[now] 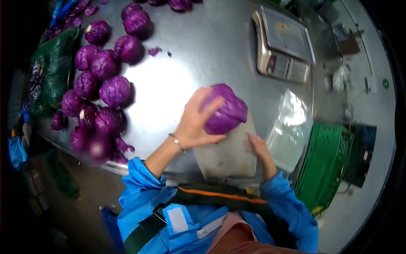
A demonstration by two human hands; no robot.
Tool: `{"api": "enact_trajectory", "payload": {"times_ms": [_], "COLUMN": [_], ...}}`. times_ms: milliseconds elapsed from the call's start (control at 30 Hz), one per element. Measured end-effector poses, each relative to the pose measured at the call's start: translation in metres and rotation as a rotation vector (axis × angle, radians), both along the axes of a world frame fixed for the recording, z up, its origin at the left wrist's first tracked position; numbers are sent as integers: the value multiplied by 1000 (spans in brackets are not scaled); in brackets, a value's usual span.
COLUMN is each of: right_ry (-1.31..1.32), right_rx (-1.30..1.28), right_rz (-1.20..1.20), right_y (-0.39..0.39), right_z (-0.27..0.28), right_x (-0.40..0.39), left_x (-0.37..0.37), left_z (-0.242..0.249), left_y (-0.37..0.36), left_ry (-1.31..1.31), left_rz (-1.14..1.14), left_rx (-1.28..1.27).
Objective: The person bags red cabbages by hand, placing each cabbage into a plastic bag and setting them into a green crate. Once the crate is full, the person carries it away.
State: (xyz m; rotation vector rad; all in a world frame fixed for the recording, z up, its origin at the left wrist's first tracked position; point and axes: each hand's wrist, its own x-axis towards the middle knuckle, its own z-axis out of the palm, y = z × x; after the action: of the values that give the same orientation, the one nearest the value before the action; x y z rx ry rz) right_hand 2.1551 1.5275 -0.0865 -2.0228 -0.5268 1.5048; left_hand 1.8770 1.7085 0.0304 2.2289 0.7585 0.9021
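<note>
A red cabbage is in my left hand, whose fingers and thumb spread around its left side. Under the cabbage lies a pale, translucent plastic bag, close to the table's front edge. At the bag's right edge is my right hand, its thumb side showing against the plastic and the other fingers mostly hidden. To the right of that hand rests a stack of clear plastic bags.
Many red cabbages crowd the left side of the metal table, beside a green net sack. At the back right stands a weighing scale. Green crates are off the right edge. Loose cabbage leaves lie about.
</note>
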Motion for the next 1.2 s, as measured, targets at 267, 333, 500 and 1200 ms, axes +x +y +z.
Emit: {"api": "enact_trajectory", "payload": {"times_ms": [267, 333, 500, 1200], "right_ry": [-19, 75, 212, -76], "right_rx": [216, 163, 214, 362], "right_rz": [-8, -30, 71, -160], "right_y": [-40, -38, -32, -55], "right_z": [35, 46, 31, -27], "right_x": [-49, -43, -20, 59], "left_x": [35, -2, -13, 233], "left_z": [-59, -79, -153, -15], "left_y": [-166, -156, -112, -63], "left_ry": [113, 1, -245, -16], "left_rz": [-75, 248, 429, -337], "left_rx": [-48, 91, -1291, -311]}}
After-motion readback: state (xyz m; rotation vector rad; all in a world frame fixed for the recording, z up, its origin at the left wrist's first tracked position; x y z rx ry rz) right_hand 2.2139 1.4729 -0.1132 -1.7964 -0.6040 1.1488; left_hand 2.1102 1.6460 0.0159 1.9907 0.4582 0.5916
